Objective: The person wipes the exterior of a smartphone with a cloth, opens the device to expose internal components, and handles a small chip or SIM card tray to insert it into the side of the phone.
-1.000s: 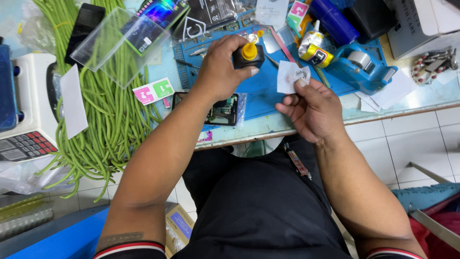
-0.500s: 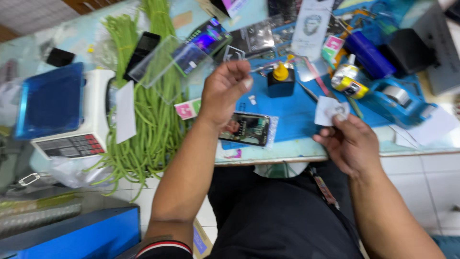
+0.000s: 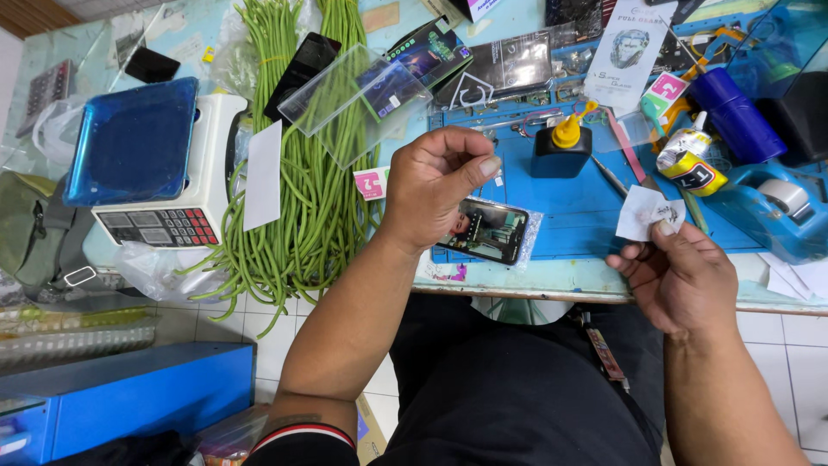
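Observation:
A smartphone (image 3: 490, 229) lies face up on a blue work mat (image 3: 569, 207), its screen lit. My left hand (image 3: 435, 185) hovers just above the phone's left end, fingers curled with thumb and forefinger pinched together; whether anything small or clear is between them I cannot tell. My right hand (image 3: 681, 272) is at the table's front edge to the right, pinching a small white wipe (image 3: 649, 211). A black bottle with a yellow nozzle (image 3: 559, 148) stands on the mat behind the phone.
A bundle of long green beans (image 3: 306, 173) lies left of the mat, next to a digital scale with a blue tray (image 3: 147, 160). Clear plastic cases, phone parts, a glue tube (image 3: 686, 160), a blue cylinder (image 3: 737, 112) and a tape dispenser (image 3: 776, 211) crowd the back and right.
My left hand has drawn back from the yellow-nozzle bottle to above the phone. My right hand with the wipe has stayed at the table edge. The camera view has shifted.

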